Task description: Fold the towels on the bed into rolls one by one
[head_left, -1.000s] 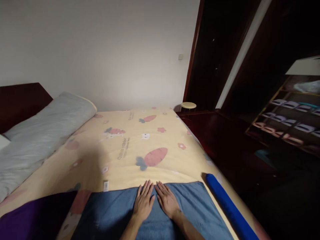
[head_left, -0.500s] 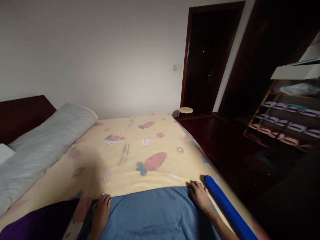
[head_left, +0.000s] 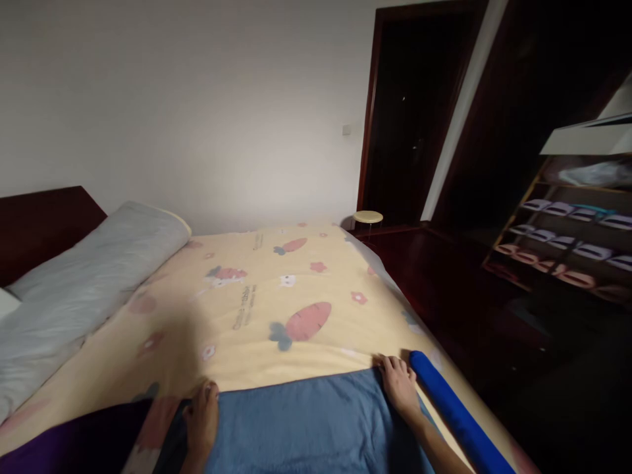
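Note:
A blue cloth (head_left: 306,421) lies spread on the near part of a bed covered by a cream sheet (head_left: 276,309) printed with carrots. My left hand (head_left: 201,416) rests at the cloth's far left corner, fingers together and curled down on the edge. At the far right corner my right hand (head_left: 399,387) lies flat on the cloth with its fingers stretched out. A rolled bright blue item (head_left: 454,411) lies along the bed's right edge, just beside my right hand.
A dark purple cloth (head_left: 64,438) lies at the near left. A long grey pillow (head_left: 79,289) leans against the dark headboard (head_left: 44,220). A small round stool (head_left: 368,217) stands by the dark doorway (head_left: 409,112). A shelf rack with shoes (head_left: 567,237) stands at the right.
My hands, side by side at the middle of the blue cloth a second ago, slid apart to its two far corners. The view has shifted slightly.

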{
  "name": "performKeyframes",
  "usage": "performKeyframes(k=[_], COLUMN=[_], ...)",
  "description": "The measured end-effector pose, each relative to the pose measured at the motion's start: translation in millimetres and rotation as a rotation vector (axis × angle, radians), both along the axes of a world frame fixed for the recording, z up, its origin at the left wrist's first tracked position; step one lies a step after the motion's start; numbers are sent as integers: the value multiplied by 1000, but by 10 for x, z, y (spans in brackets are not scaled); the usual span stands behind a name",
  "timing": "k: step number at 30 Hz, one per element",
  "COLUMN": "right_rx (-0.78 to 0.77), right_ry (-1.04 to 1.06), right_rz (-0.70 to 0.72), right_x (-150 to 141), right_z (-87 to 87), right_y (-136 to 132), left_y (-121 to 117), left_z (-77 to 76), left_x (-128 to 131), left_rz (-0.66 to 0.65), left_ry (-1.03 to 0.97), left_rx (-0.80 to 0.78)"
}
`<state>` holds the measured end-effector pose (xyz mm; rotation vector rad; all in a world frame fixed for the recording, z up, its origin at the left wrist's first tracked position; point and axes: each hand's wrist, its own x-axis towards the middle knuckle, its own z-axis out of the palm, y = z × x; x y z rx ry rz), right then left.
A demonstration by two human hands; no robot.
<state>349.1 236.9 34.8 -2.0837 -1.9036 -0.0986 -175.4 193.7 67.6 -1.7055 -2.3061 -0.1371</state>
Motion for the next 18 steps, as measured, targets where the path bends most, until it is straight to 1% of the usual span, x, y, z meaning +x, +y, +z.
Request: performKeyframes(k=[1,2,3,4,5,6,8,9,11,12,13,14,16,18], right_rx=[21,44,63,72,67,51,-20,-62,-150,-185,-212,-229,-237,-227], right_ry=[2,13,35,67,105,144,202,222,238,237,231,221,194,163], right_rz=[-2,15,60,135,230,337,519,589,702,730,740,731,677,599], right_x=[-41,-107,-202,-326,-477,-647,-1004,-1166,-1393,-1441,-1441,-1394,-1183,-882], right_z=[23,50,78,106,131,151,170,170,158,150,145,142,147,161], right_y=[-14,-32,-58,-91,-133,-181,-290,-343,-422,-442,-447,-440,-399,-347], left_y=[3,4,-1,-14,-35,-64,-137,-173,-225,-236,-238,-233,-219,-221], left_z=[-35,-65,-91,-113,-132,-152,-197,-222,-269,-287,-300,-309,-320,-329], left_x=[62,151,269,416,591,786,1190,1372,1627,1680,1675,1615,1351,957], left_rz=[-11,-50,-122,-215,-342,-460,-643,-703,-750,-747,-729,-696,-588,-436], left_ry=[7,12,19,17,18,18,11,-3,-37,-55,-71,-86,-110,-119], left_rx=[42,99,153,194,201,178,94,56,8,-13,-32,-52,-87,-105])
